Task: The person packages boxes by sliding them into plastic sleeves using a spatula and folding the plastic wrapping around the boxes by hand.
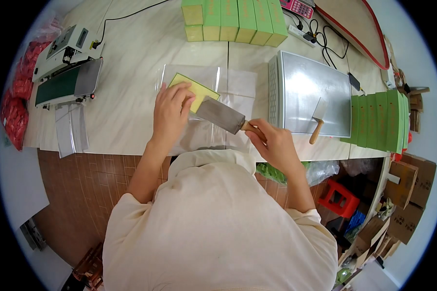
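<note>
A box with a yellow face and green edges (195, 90) lies at an angle on clear plastic film (213, 73) in the middle of the table. My left hand (174, 109) is closed over the box's left side, fingers bent and pressed on it. In my right hand (272, 140) is the wooden handle of a scraper with a broad, flat metal blade (220, 115). The blade's far end touches or overlaps the box's lower right edge. To the right, a small trowel (318, 119) with a wooden handle rests on a metal-topped plate (301, 77).
Green boxes (238, 22) stand in a row at the back, and more green boxes (378, 121) at the right. A sealing machine (68, 72) sits at left beside red bags (22, 97). Cables and a power strip (301, 35) lie back right. A red stool (339, 199) stands below.
</note>
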`<action>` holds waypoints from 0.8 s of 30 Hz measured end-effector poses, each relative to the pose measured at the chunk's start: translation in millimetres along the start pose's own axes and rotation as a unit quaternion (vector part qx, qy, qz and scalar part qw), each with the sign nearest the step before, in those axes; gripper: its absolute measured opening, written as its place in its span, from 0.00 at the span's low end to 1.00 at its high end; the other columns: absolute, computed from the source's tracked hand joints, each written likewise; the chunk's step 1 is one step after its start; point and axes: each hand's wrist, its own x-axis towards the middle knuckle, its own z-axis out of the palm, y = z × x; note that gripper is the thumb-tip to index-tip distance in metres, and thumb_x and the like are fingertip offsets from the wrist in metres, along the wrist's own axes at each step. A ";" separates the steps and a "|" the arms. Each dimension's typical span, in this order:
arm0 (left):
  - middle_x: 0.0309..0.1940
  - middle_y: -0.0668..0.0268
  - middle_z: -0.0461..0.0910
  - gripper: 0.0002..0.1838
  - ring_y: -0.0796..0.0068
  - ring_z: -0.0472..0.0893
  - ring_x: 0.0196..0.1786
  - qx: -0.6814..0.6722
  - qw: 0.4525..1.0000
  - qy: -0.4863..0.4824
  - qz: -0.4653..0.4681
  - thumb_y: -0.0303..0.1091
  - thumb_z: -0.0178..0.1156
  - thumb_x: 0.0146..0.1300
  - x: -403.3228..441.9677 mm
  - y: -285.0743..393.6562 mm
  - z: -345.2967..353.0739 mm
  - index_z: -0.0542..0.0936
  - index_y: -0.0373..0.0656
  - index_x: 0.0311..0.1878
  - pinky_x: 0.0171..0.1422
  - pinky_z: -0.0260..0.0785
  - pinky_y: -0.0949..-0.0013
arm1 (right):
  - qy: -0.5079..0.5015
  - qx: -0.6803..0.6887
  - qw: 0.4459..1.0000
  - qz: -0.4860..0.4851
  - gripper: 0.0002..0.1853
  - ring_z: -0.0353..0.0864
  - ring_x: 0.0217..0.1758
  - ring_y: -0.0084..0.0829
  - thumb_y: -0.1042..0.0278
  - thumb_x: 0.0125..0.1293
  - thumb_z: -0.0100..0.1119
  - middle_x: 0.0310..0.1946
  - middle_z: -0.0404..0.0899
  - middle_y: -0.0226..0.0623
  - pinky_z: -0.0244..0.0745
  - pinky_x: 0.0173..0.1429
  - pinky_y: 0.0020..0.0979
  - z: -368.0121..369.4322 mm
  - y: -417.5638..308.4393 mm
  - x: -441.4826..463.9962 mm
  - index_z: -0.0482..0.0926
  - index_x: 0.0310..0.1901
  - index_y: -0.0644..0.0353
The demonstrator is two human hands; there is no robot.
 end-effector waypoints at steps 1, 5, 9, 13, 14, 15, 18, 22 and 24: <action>0.47 0.65 0.81 0.04 0.61 0.78 0.54 -0.013 1.000 -0.014 0.011 0.27 0.60 0.63 -0.4 -1.6 0.3 0.77 0.41 0.40 0.74 0.58 0.51 | -0.004 -0.010 1.000 0.003 0.08 0.80 0.23 0.39 0.65 0.65 0.63 0.24 0.82 0.36 0.72 0.26 0.35 3.8 1.3 2.4 0.76 0.42 0.56; 0.48 0.64 0.81 0.04 0.62 0.78 0.56 -0.033 0.999 -0.004 0.034 0.23 0.58 0.63 -3.7 -7.4 8.6 0.77 0.40 0.40 0.72 0.61 0.49 | 0.022 -0.036 0.999 -0.002 0.08 0.80 0.24 0.40 0.64 0.67 0.60 0.25 0.82 0.35 0.72 0.26 0.37 13.6 3.4 16.1 0.74 0.42 0.56; 0.48 0.63 0.80 0.05 0.62 0.77 0.60 -0.039 0.999 -0.006 0.038 0.20 0.58 0.62 -3.2 -6.3 9.4 0.76 0.38 0.40 0.71 0.63 0.49 | 0.036 -0.050 0.998 -0.028 0.08 0.80 0.25 0.41 0.64 0.67 0.60 0.27 0.82 0.35 0.72 0.26 0.38 13.8 4.9 23.5 0.75 0.42 0.56; 0.49 0.62 0.80 0.05 0.61 0.77 0.61 -0.028 0.998 -0.018 0.049 0.19 0.57 0.62 -3.2 -8.2 9.0 0.76 0.37 0.40 0.71 0.63 0.49 | 0.041 -0.062 0.997 -0.032 0.07 0.80 0.26 0.42 0.64 0.67 0.59 0.28 0.82 0.35 0.72 0.26 0.38 11.7 2.0 24.9 0.78 0.43 0.56; 0.49 0.62 0.80 0.05 0.61 0.77 0.61 -0.028 0.998 -0.019 0.049 0.19 0.57 0.62 -3.2 -8.7 8.5 0.76 0.37 0.40 0.71 0.63 0.49 | 0.041 -0.060 0.997 -0.029 0.07 0.80 0.26 0.42 0.64 0.67 0.59 0.28 0.82 0.35 0.72 0.27 0.38 11.7 0.8 25.1 0.78 0.43 0.56; 0.50 0.61 0.80 0.04 0.59 0.77 0.61 -0.037 0.998 -0.021 0.050 0.19 0.55 0.64 -2.9 -9.1 8.1 0.75 0.37 0.40 0.72 0.63 0.49 | 0.042 -0.060 0.997 -0.028 0.07 0.80 0.26 0.42 0.64 0.67 0.59 0.28 0.82 0.35 0.72 0.27 0.38 11.8 0.6 24.9 0.78 0.43 0.56; 0.50 0.60 0.80 0.03 0.57 0.77 0.61 -0.050 0.997 -0.028 0.047 0.20 0.53 0.66 -2.3 -9.3 6.2 0.74 0.38 0.40 0.73 0.62 0.50 | 0.035 -0.065 0.997 -0.013 0.08 0.80 0.27 0.43 0.64 0.67 0.59 0.28 0.81 0.37 0.73 0.28 0.39 9.9 0.4 24.0 0.79 0.42 0.57; 0.49 0.62 0.79 0.05 0.60 0.76 0.61 -0.063 0.997 -0.027 0.035 0.19 0.54 0.63 -4.5 -9.6 4.3 0.76 0.38 0.40 0.72 0.62 0.51 | -0.021 -0.007 0.999 0.028 0.10 0.78 0.25 0.42 0.68 0.66 0.62 0.28 0.80 0.44 0.71 0.30 0.35 -13.7 0.7 15.0 0.81 0.45 0.63; 0.50 0.62 0.80 0.03 0.59 0.76 0.60 -0.070 0.997 -0.025 0.033 0.20 0.55 0.64 -4.5 -9.7 1.4 0.75 0.38 0.40 0.73 0.62 0.52 | -0.030 0.035 0.996 0.080 0.11 0.70 0.21 0.30 0.68 0.66 0.63 0.21 0.75 0.42 0.66 0.28 0.30 -28.0 0.4 6.5 0.81 0.45 0.66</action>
